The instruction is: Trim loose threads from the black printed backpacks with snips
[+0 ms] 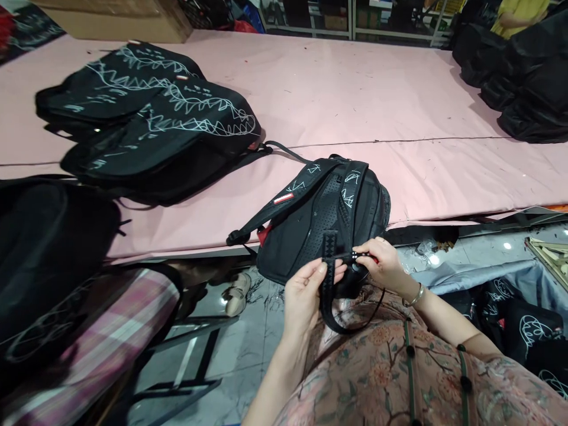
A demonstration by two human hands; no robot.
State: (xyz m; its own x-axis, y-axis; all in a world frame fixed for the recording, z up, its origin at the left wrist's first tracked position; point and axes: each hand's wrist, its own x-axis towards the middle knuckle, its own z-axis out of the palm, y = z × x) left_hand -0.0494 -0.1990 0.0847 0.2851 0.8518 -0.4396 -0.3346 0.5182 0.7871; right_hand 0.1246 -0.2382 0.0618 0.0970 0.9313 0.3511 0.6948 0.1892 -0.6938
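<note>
A black backpack (pixel 306 228) leans over the near edge of the pink table, its shoulder straps with white line drawings facing up. My left hand (pixel 306 290) pinches a black webbing strap (pixel 328 287) of this backpack between thumb and fingers. The strap's loose length loops down against my lap. Just to the right, my right hand (pixel 379 260) is closed around a small black-and-red tool (pixel 364 255), its tip pointing toward the strap. What kind of tool it is, I cannot make out, as the fingers cover much of it.
Two black backpacks (pixel 177 127) with white drawings lie overlapping on the pink table (pixel 332 89). Another black bag (pixel 53 260) is at left, near plaid cloth (pixel 119 325). Black bags (pixel 528 77) are piled far right. A cardboard box (pixel 115 18) stands behind; more bags (pixel 528 325) lie low right.
</note>
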